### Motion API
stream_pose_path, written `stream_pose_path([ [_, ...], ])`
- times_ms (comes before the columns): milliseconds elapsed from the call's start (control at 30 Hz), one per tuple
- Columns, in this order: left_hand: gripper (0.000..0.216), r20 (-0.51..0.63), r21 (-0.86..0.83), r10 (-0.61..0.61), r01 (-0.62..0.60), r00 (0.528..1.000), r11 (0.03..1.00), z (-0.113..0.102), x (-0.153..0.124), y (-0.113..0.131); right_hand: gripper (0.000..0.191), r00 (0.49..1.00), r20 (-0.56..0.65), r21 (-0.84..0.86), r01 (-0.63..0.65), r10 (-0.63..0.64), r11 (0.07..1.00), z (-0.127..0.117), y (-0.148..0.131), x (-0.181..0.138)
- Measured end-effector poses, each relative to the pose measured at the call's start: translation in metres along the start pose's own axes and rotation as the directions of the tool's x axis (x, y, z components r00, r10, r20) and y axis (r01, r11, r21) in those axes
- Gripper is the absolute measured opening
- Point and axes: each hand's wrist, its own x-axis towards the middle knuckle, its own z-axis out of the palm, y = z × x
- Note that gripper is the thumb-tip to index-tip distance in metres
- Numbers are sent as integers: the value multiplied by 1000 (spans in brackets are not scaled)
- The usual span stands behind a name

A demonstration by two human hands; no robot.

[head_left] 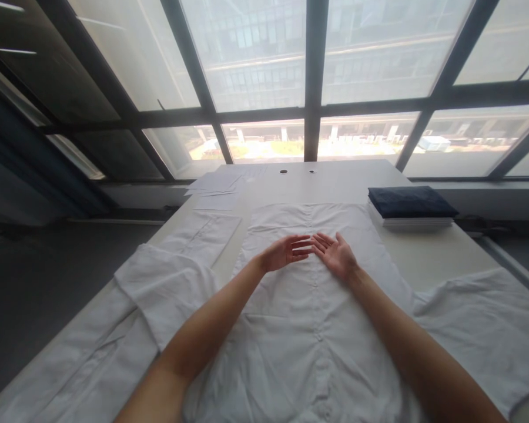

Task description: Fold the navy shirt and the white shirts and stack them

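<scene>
A white button-front shirt (286,335) lies spread over the table, its button placket running down the middle and its sleeves out to both sides. Over the upper part of the shirt is my left hand (286,251), fingers stretched to the right and slightly apart. My right hand (335,254) faces it, palm partly turned up and fingers extended. The fingertips of both hands meet or nearly meet above the placket. Neither hand holds anything; whether they touch the cloth is hard to tell.
Loose white paper sheets (214,187) lie at the table's back left. A folded dark navy cloth (409,201) rests on a white stack (417,223) at the right. Two round holes pierce the white table (344,176) near its far edge, before large windows (251,53).
</scene>
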Motion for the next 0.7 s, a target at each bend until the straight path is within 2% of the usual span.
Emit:
stream_pose_path([
  [67, 47, 146, -73, -129, 140, 981, 987, -25, 2, 14, 48, 1000, -14, -4, 12, -12, 1000, -1, 2, 2],
  [133, 49, 146, -94, -193, 207, 970, 974, -57, 5, 30, 45, 999, -28, -12, 33, -34, 999, -2, 5, 4],
  [167, 49, 89, -102, -206, 214, 975, 971, -75, 7, 40, 43, 999, -29, -19, 39, -40, 999, -2, 6, 5],
  [233, 45, -146, -130, -150, 132, 978, 983, -110, 10, 62, 39, 999, -22, -35, 38, -39, 999, -3, 7, 5],
  [300, 43, -425, -134, -34, -25, 905, 991, -140, 13, 85, 36, 999, -21, -46, 29, -30, 999, -3, 6, 5],
  [367, 44, -546, -112, 39, -119, 837, 986, -157, 18, 103, 35, 999, -28, -49, 23, -24, 999, -2, 5, 5],
  [433, 45, -564, -101, 78, -162, 822, 982, -158, 25, 110, 35, 999, -32, -48, 20, -21, 999, -1, 4, 4],
  [500, 46, -483, -101, 99, -168, 870, 980, -144, 33, 104, 35, 999, -33, -45, 20, -22, 999, 0, 4, 4],
  [567, 49, -258, -100, 51, -79, 965, 992, -119, 43, 89, 36, 999, -39, -44, 20, -22, 999, 0, 4, 4],
  [600, 50, -106, -81, -30, 21, 994, 996, -106, 47, 80, 37, 999, -42, -43, 18, -20, 999, 0, 4, 4],
  [633, 50, 36, -42, -135, 137, 990, 990, -94, 52, 72, 37, 999, -40, -41, 17, -19, 999, 0, 5, 4],
  [700, 47, 221, 75, -339, 331, 914, 941, -79, 63, 61, 36, 999, -31, -37, 19, -20, 999, -1, 5, 5],
])
